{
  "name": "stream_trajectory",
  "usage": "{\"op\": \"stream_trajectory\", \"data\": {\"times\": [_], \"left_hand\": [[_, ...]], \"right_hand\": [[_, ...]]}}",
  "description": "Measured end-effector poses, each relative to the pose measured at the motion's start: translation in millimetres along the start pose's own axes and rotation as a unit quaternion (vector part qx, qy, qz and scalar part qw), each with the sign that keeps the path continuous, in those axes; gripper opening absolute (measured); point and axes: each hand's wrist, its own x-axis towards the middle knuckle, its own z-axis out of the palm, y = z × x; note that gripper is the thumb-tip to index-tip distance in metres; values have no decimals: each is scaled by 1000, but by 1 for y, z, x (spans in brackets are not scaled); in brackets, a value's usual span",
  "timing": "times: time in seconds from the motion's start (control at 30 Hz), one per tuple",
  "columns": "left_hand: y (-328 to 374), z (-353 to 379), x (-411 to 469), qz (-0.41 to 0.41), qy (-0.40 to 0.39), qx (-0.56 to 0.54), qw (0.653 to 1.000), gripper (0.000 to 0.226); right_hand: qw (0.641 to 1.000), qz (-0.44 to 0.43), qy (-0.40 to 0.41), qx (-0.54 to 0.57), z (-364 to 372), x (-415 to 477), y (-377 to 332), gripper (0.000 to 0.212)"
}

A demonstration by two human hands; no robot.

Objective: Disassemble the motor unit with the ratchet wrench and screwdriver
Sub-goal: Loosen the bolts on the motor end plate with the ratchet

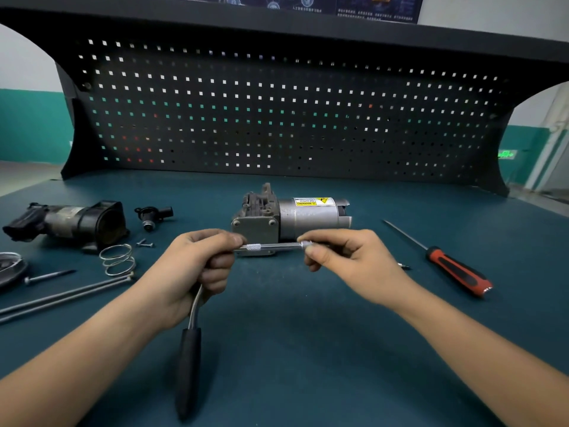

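One ratchet wrench [188, 365]: left hand [191, 272] wraps it, right hand [348, 263] fingers [323, 241] pinch its tip.

Dull grey metal on the motor unit [308, 218]. Polished chrome and matt black grip on the ratchet wrench [188, 365]. Glossy plastic on the screwdriver [443, 261].

Left hand [191, 266] fisted, right hand [348, 260] in fingertip pinch
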Motion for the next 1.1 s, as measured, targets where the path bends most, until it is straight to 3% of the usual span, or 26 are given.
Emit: {"op": "stream_trajectory", "data": {"times": [0.03, 0.07, 0.17, 0.27, 0.33, 0.4, 0.43, 0.47, 0.5, 0.57, 0.63, 0.67, 0.7, 0.77, 0.83, 0.9, 1.0, 1.1], "left_hand": [[0, -1, 2, -22, -7, -39, 999, 11], [0, -3, 3, -44, -24, -92, 995, 17], [5, -9, 0, -48, -74, -202, 975, 58], [14, -4, -9, -48, -109, -156, 981, 62], [22, 0, -13, -35, -93, -116, 988, 51], [34, -1, -19, 75, -45, 2, 996, 37], [39, -3, -21, 160, -27, 104, 981, 29], [43, -4, -24, 247, -9, 228, 942, 23], [44, -6, -27, 321, 7, 359, 877, 22], [38, -8, -29, 370, -23, 571, 733, 41], [18, -7, -25, 334, -50, 733, 591, 60], [4, -8, -20, 301, -66, 805, 507, 60], [-9, -4, -16, 259, -97, 853, 444, 57], [-28, 3, -9, 221, -146, 886, 380, 54], [-35, 4, -1, 226, -138, 889, 375, 53], [-34, 2, -1, 238, -132, 873, 404, 52], [-30, 2, -8, 301, -143, 857, 393, 40], [-39, -1, -8, 254, -138, 857, 426, 39]], "right_hand": [[1000, 0, 7, -1, 1, 2, 2, 30], [1000, 3, 16, 1, 3, 4, 5, 30], [998, 26, 57, 23, 6, 12, 10, 30], [992, 43, 111, 32, 7, 18, 12, 27], [989, 71, 129, 27, 9, 20, 17, 28], [977, 145, 140, 68, 12, 21, 19, 29], [965, 197, 131, 114, 14, 22, 19, 25], [948, 248, 106, 167, 18, 22, 17, 20], [930, 292, 75, 210, 24, 22, 14, 22], [900, 343, 23, 267, 37, 25, 9, 32], [876, 368, 17, 312, 53, 30, 6, 37], [861, 387, 35, 328, 62, 34, 6, 38], [842, 410, 64, 345, 72, 38, 8, 38], [806, 440, 128, 375, 86, 44, 11, 36], [793, 441, 176, 381, 94, 49, 17, 36], [790, 433, 195, 387, 96, 52, 20, 35], [790, 408, 207, 409, 94, 53, 19, 34], [792, 395, 205, 417, 95, 51, 21, 33]]}}
